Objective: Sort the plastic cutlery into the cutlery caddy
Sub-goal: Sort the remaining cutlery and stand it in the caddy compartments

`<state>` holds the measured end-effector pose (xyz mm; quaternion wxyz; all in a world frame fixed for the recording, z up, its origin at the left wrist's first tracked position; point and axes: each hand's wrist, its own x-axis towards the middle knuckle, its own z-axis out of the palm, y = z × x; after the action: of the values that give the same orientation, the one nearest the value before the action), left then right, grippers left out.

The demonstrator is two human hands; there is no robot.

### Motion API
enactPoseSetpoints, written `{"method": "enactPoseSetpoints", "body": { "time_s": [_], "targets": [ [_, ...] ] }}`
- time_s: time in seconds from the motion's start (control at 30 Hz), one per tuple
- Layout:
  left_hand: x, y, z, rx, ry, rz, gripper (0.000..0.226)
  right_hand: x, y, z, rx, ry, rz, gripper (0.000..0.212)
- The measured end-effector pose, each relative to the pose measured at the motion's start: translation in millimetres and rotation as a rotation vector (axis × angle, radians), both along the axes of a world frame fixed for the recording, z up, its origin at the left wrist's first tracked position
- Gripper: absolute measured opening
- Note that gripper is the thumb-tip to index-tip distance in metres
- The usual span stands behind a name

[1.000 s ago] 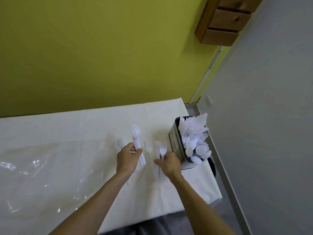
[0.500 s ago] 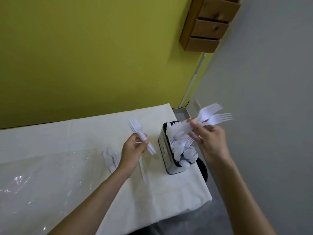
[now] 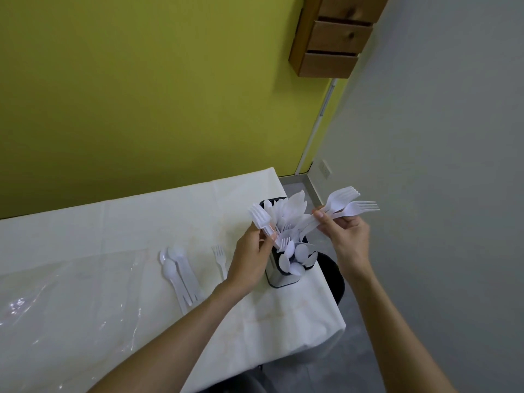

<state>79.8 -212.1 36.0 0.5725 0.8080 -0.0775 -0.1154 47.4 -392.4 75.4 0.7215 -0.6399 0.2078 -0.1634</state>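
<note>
A metal cutlery caddy [image 3: 279,280] stands near the table's right edge, packed with white plastic spoons, forks and knives. My left hand [image 3: 251,258] grips a stack of white forks [image 3: 259,217] right at the caddy's left side, tines pointing up. Over the caddy's right side, my right hand [image 3: 347,236] pinches two white forks [image 3: 344,204], their tines pointing right and their handles angled down toward the caddy. On the table lie a few white spoons [image 3: 178,269] and one lone fork [image 3: 219,258].
The table wears a cream cloth [image 3: 127,222], with clear plastic sheet [image 3: 56,307] over its left part. A dark stool [image 3: 333,275] sits beside the table's right edge. A wooden drawer unit [image 3: 331,38] hangs on the wall above.
My left hand has carried its fork stack rightward to the caddy. My right hand, which lifted two forks off the table a second ago, now holds them lower over the caddy.
</note>
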Motion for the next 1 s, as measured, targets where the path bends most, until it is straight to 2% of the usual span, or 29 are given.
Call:
{"method": "enactPoseSetpoints", "body": {
  "time_s": [0.17, 0.27, 0.37, 0.43, 0.5, 0.53, 0.7, 0.8, 1.0],
  "targets": [
    [2, -9, -3, 0.131, -0.101, -0.072, 0.013, 1, -18, 5, 0.292, -0.036, -0.089, 0.025],
    [2, -10, -6, 0.166, -0.15, -0.1, 0.017, -4, -29, -3, 0.265, 0.003, -0.064, 0.024],
    [2, -11, -6, 0.164, -0.158, -0.09, 0.017, -7, -28, -14, 0.232, 0.026, 0.008, 0.036],
    [2, -12, -7, 0.169, -0.154, -0.094, 0.019, -6, -22, -17, 0.188, 0.042, 0.084, 0.029],
    [2, -11, -7, 0.185, -0.16, -0.109, 0.022, -2, -14, -19, 0.095, 0.078, 0.164, 0.005],
    [2, -11, -7, 0.201, -0.169, -0.12, 0.023, 0, -12, -20, 0.021, 0.101, 0.2, 0.004],
    [10, -11, -1, 0.303, -0.221, -0.245, 0.022, 5, -16, -16, -0.5, 0.255, 0.334, 0.005],
    [12, -12, 0, 0.35, -0.269, -0.317, 0.025, 7, -18, -9, -0.635, 0.28, 0.385, 0.006],
    [7, -12, -11, 0.386, -0.283, -0.256, 0.019, 19, -9, -7, -0.844, 0.353, 0.52, 0.015]
  ]
}}
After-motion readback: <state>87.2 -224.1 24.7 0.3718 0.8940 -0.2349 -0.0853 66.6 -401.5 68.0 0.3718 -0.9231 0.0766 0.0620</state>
